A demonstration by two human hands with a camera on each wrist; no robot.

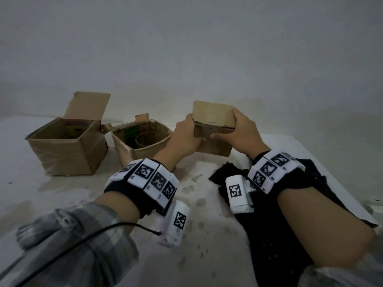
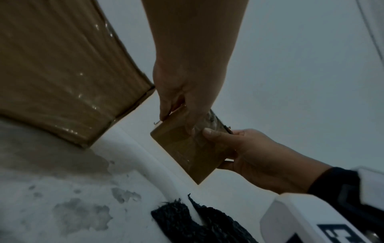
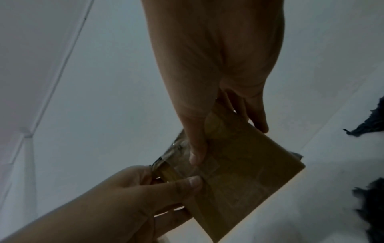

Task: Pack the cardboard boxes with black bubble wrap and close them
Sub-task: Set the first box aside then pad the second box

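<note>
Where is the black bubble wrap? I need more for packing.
In the head view, the black bubble wrap lies on the table's right side, under the right forearm.

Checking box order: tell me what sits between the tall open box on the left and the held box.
Another open cardboard box, with items inside, seen in the head view.
</note>
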